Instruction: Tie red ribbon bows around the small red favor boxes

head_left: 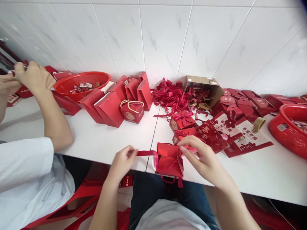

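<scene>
Ribbon [146,153] stretches between my two hands at the near edge of the white table [107,140]. My left hand [122,161] is closed in a pinch on its free end, thumb against forefinger. My right hand [201,158] has its thumb and first fingers nipped on the other stretch, the remaining fingers loosely spread. Between them the small red box [169,164] sits right at the table edge above my lap, the ribbon looping over its top. I judge the ribbon light, soft and rather slippery, so it wants holding close to the box, while the box looks like thin card that would dent if squeezed, best steadied by its corners. Just beyond lie a box with a tied bow [183,118] and flat printed cards [242,135], with a red basket [291,127] to their right. Further back are a heap of loose ribbons [169,94], an open cardboard carton [203,85] on its side, and a row of red gift bags [115,102]. Far left, a co-worker's hand [33,78] is raised beside another basket [81,83], against the tiled wall
</scene>
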Demonstrator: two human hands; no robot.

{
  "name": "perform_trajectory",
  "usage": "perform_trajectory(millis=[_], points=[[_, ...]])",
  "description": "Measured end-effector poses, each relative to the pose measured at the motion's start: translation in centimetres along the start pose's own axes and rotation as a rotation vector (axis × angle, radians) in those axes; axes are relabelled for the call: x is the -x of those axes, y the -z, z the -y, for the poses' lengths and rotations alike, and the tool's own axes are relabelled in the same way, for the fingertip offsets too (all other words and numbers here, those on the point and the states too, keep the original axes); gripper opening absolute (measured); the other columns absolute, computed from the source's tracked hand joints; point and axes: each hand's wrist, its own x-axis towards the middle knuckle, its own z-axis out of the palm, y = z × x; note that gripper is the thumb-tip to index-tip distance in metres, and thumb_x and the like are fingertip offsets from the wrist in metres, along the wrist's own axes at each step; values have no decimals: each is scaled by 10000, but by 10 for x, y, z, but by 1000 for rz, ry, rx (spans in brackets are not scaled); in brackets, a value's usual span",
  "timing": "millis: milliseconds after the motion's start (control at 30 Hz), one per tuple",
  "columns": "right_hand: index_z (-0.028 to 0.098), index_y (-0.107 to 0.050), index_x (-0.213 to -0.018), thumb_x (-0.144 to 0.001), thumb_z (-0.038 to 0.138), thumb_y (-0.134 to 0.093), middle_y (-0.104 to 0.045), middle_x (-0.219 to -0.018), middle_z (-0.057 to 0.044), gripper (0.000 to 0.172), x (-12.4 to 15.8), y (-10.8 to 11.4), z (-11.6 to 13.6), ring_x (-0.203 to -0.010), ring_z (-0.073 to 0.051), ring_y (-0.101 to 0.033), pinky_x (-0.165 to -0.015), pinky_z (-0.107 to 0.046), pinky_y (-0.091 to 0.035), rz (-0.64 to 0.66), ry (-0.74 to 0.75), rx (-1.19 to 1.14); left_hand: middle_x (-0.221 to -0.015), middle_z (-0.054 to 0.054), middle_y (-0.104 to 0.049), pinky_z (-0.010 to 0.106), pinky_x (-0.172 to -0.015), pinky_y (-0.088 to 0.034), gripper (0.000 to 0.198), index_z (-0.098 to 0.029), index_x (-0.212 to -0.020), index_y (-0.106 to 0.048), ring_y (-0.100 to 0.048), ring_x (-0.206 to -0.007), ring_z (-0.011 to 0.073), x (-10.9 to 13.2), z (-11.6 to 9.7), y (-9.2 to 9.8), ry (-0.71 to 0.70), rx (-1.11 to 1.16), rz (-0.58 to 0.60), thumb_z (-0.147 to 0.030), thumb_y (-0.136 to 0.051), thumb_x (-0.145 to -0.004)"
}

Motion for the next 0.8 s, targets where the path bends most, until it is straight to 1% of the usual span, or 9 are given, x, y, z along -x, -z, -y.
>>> perform_trajectory(millis=[100,167,200,267,367,433,567,700,800], points=[[234,-623,-1000,-957,326,-533,-657,-997,-43,135,30,10,-17,-931,-189,-605,-840,-320,-486,-27,-151,-5,-819,79,-630,384,-757,-458,195,-211,-714,-581,-582,-789,270,-2,33,11,15,-311,-296,-388,-569,-796],[237,-614,-1064,-939,351,-563,-659,-1074,-54,176,42,4,-30,-1019,-209,-604,-926,-362,-479,-2,-216,-33,-957,97,-642,415,-896,-449,182,-208,-821,-605,-588,-960,293,-2,32,7,-73,-207,-372,-387,-582,-801],[235,-601,-1092,-928,363,-579,-650,-1109,-62,209,46,-2,-36,-1057,-216,-599,-960,-380,-475,13,-235,-74,-1015,94,-642,409,-946,-440,203,-207,-881,-606,-583,-1028,284,0,25,2,-111,-75,-346,-399,-579,-819],[230,-567,-1104,-904,386,-612,-624,-1120,-71,258,48,-17,-47,-1049,-214,-607,-955,-389,-496,42,-267,-227,-1075,85,-635,370,-950,-460,256,-204,-964,-597,-589,-1068,250,2,3,-12,-141,235,-182,-433,-555,-860],[238,-507,-1052,-874,414,-650,-575,-1014,-43,289,47,-35,-59,-871,-165,-616,-797,-327,-543,39,-316,-510,-970,62,-625,301,-786,-509,281,-190,-958,-587,-618,-904,199,3,-30,-32,-110,518,146,-455,-558,-868],[247,-481,-1027,-871,423,-651,-536,-950,-18,290,47,-41,-61,-783,-138,-579,-718,-292,-524,15,-329,-614,-823,11,-587,251,-669,-483,250,-190,-876,-571,-581,-743,150,3,-43,-39,-84,562,279,-438,-594,-850],[243,-499,-1005,-857,421,-667,-519,-964,-29,286,50,-40,-60,-843,-157,-551,-767,-311,-500,22,-295,-627,-640,-44,-485,221,-579,-399,285,-180,-695,-521,-459,-597,106,0,-47,-38,-93,556,334,-411,-627,-823],[281,-465,-1060,-762,361,-781,-501,-1011,-16,442,53,-41,-56,-784,-137,-554,-714,-299,-508,43,-293,-726,-604,-53,-445,215,-546,-349,334,-180,-637,-473,-414,-562,96,0,-44,-33,-66,564,353,-412,-646,-805],[271,-485,-1024,-838,353,-703,-502,-998,-9,298,54,-39,-52,-752,-122,-545,-676,-276,-500,41,-294,-679,-608,-55,-467,211,-547,-358,309,-182,-650,-490,-432,-559,94,-1,-44,-29,-52,584,353,-385,-687,-775]])
